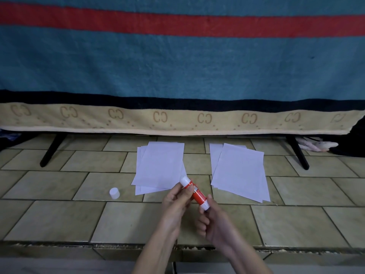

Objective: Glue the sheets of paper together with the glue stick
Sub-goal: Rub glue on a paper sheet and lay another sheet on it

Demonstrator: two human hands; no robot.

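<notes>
Here a tiled tabletop (59, 218) is seen, with two paper stacks lying beyond the grip: the left stack (161, 167) just past the stick's bare tip, the right stack (240, 171) farther off. The uncapped glue stick (194, 191) is pinched diagonally, left hand (176, 200) closed around its barrel, right hand (212, 220) closed on its base. The cap (114, 193) is left standing well off to the left.
</notes>
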